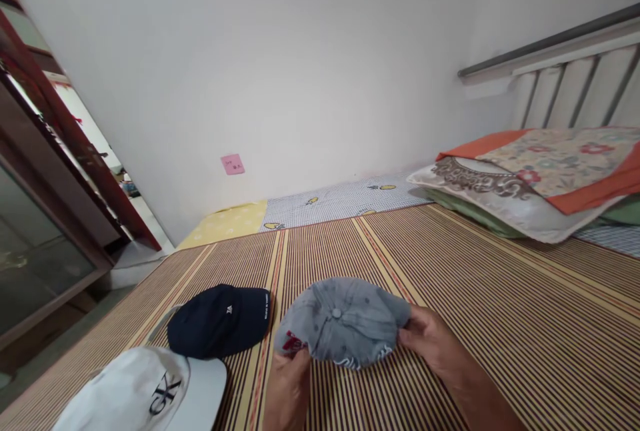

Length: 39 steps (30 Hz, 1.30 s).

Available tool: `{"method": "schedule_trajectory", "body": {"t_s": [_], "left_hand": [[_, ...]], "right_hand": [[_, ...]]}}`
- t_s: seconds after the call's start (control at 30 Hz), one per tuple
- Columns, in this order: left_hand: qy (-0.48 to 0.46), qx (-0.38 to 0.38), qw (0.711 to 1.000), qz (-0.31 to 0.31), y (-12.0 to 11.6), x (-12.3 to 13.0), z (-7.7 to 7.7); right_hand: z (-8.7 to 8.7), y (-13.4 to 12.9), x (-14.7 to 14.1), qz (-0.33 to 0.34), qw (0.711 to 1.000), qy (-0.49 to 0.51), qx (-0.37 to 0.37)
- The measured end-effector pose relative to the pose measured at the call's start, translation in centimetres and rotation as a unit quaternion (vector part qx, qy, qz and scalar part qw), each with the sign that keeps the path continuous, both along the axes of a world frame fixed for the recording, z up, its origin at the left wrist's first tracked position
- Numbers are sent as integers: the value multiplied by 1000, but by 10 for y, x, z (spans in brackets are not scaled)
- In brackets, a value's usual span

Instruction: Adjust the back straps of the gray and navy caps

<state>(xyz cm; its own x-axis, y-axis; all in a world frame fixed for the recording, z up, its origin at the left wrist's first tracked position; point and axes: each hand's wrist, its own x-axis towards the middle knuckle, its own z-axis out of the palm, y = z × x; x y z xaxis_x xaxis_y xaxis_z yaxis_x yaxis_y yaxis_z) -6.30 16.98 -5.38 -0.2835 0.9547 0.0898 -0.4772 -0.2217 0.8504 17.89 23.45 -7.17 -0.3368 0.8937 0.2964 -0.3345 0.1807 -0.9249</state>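
Observation:
A grey-blue cap (345, 321) with a button on top, white lettering and a red mark is held between my two hands over the striped mat. My left hand (290, 381) grips its left edge, thumb on the fabric near the red mark. On the cap's right side, my right hand (425, 337) pinches the edge. Left of it, a navy cap (215, 321) lies on the mat, its brim pointing right. Nearer the bottom left is a white cap (145, 391) with black letters, touching or just overlapping the navy one.
The striped mat (480, 304) covers the bed. Pillows (500, 191) with a floral and orange cloth (590, 157) lie at the right by a slatted headboard (575, 91). Behind is a white wall with a pink note (233, 164). A dark red door (75, 124) stands at the left.

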Motion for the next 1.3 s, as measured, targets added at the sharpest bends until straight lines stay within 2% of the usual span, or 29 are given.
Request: {"method": "schedule_trajectory", "body": {"t_s": [0.1, 0.17, 0.27, 0.4, 0.47, 0.6, 0.73, 0.8, 0.9, 1.0, 1.1, 1.17, 1.23, 1.3], "left_hand": [[112, 4, 993, 32, -2, -12, 2], [184, -16, 982, 38, 0, -20, -1], [267, -49, 962, -18, 5, -26, -5], [272, -38, 949, -158, 6, -24, -3], [261, -44, 948, -178, 7, -23, -5], [235, -64, 952, -188, 12, -22, -14], [236, -37, 956, -169, 14, -16, -13], [230, -33, 959, -165, 13, -13, -9], [224, -39, 963, -148, 9, -11, -4], [201, -28, 972, -120, 6, -13, -4], [163, -2, 974, -157, 3, -19, -5], [163, -11, 966, -198, 1, -21, -6], [177, -39, 957, -228, 0, -20, -6], [179, -59, 952, -241, -1, -18, -6]], "right_hand": [[10, -1, -3, -75, 994, -49, 57], [8, 1, -6, -113, 987, -87, 77], [-8, 6, -8, -110, 979, -156, 77], [-32, 10, -5, -85, 964, -249, 33], [-36, 10, 0, -80, 959, -270, 22], [-30, 4, 13, -62, 955, -292, -2], [-27, 1, 15, -30, 968, -238, -66], [-26, 1, 8, -44, 969, -225, -95], [-21, 1, -7, -49, 972, -213, -86], [-9, -1, -14, -3, 991, -114, -63], [1, -5, -7, 23, 997, 11, -74], [2, -8, 1, 25, 994, 53, -97], [0, -9, 8, 35, 992, 21, -116], [-5, -8, 12, 60, 988, -76, -119]]}}
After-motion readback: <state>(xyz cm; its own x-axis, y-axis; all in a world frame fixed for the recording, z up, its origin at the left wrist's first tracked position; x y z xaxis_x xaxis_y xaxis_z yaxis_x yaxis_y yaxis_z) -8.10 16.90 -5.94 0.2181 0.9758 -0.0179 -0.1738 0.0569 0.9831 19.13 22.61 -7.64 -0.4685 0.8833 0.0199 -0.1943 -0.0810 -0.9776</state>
